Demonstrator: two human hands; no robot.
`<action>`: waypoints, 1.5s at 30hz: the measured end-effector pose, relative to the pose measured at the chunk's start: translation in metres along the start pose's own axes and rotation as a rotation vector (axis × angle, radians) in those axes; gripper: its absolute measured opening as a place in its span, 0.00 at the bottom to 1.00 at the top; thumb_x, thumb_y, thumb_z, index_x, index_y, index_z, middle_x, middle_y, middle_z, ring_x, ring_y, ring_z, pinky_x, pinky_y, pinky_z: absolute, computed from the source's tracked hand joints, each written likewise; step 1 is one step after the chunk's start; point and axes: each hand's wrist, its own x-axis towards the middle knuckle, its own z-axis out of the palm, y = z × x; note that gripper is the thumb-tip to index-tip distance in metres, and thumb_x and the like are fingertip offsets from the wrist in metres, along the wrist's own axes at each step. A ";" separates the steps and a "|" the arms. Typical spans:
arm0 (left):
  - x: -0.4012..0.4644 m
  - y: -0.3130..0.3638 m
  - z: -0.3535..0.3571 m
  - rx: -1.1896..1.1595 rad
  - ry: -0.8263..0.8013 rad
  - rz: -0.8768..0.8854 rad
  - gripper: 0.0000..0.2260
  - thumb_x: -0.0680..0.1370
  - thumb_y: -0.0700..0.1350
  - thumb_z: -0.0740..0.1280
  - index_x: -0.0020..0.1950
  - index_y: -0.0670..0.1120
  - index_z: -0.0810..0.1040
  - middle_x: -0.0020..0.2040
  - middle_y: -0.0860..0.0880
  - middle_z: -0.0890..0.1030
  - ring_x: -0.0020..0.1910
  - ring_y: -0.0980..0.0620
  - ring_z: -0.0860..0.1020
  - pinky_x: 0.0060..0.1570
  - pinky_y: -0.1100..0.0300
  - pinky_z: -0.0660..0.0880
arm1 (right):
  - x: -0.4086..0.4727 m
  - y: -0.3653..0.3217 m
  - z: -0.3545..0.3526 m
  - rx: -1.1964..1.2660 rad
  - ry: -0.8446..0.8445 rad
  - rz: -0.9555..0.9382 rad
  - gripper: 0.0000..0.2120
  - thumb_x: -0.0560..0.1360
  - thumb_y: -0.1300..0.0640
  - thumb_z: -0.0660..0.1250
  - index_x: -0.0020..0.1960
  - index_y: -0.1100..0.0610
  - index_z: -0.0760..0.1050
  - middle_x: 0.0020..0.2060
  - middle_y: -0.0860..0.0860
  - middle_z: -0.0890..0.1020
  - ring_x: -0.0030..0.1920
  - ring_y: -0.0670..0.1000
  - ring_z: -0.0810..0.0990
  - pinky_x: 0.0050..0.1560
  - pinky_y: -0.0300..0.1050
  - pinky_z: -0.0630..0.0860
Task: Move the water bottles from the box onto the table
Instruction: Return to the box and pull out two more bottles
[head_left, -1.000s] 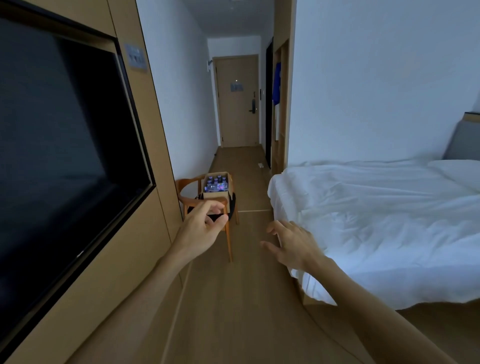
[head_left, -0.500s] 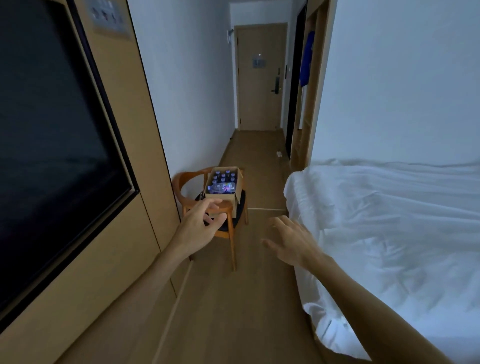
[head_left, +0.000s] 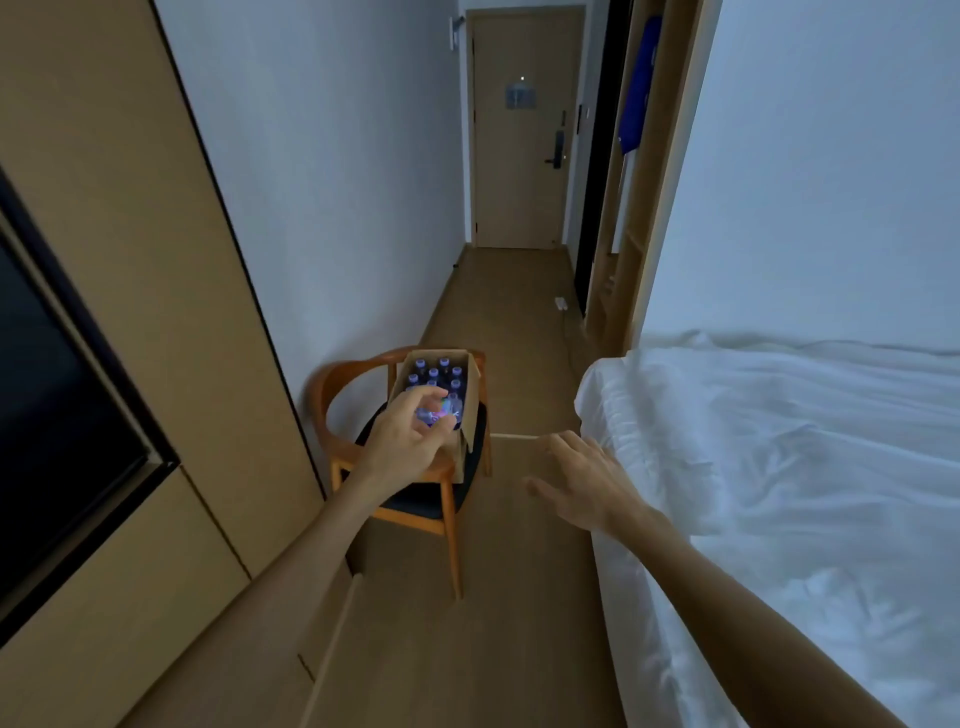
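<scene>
Dim room, head view down a narrow passage. Cardboard box (head_left: 470, 410) stands on the seat of a wooden armchair (head_left: 353, 452) against the wall, flaps up. Water bottles (head_left: 439, 376) stand upright inside, purple caps showing in rows; one bottle lies on its side across the near end, label bright.

Left hand (head_left: 410, 441) is raised in line with the box's near end, at about 7 o'clock from the caps. Its fingers (head_left: 423, 402) are loosely curled, thumb below them, with a gap between; they hold nothing. The lying bottle shows through that gap. Whether the hand is touching the box or merely in front of it cannot be told from this angle.

Right hand (head_left: 582, 483) hangs over the floor at roughly 4 o'clock from the box, well apart from it, palm down, fingers spread and nearly straight, empty. It sits just beside the corner of the bed (head_left: 779, 467).

Hard to read: the hand covers the box's near left corner and part of the lying bottle, so the bottle count is uncertain. Chair's near left leg is behind the forearm. Dark screen (head_left: 62, 415) is cut off at 9 o'clock. Door (head_left: 522, 156) closes the passage at 12 o'clock; the sign on it is illegible. A blue item (head_left: 636, 88) hangs in the open unit at 1 o'clock, kind unclear.
</scene>
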 end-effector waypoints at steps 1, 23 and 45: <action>0.021 -0.007 0.003 -0.003 0.001 -0.003 0.13 0.79 0.51 0.65 0.62 0.55 0.72 0.54 0.55 0.75 0.48 0.59 0.78 0.40 0.68 0.71 | 0.017 0.007 0.003 0.011 -0.003 0.003 0.24 0.73 0.32 0.58 0.65 0.40 0.59 0.65 0.47 0.72 0.64 0.52 0.71 0.62 0.56 0.71; 0.303 -0.144 0.102 -0.019 0.185 -0.335 0.10 0.80 0.50 0.64 0.60 0.54 0.75 0.53 0.55 0.79 0.50 0.57 0.80 0.47 0.51 0.81 | 0.381 0.177 0.078 0.105 -0.307 -0.243 0.27 0.73 0.31 0.56 0.66 0.44 0.66 0.60 0.48 0.75 0.61 0.52 0.74 0.60 0.54 0.72; 0.397 -0.296 0.090 -0.043 0.510 -0.643 0.08 0.80 0.43 0.64 0.58 0.53 0.76 0.45 0.59 0.79 0.46 0.66 0.78 0.42 0.71 0.75 | 0.594 0.140 0.251 0.173 -0.818 -0.401 0.29 0.72 0.36 0.63 0.66 0.51 0.66 0.60 0.49 0.72 0.61 0.51 0.72 0.59 0.50 0.72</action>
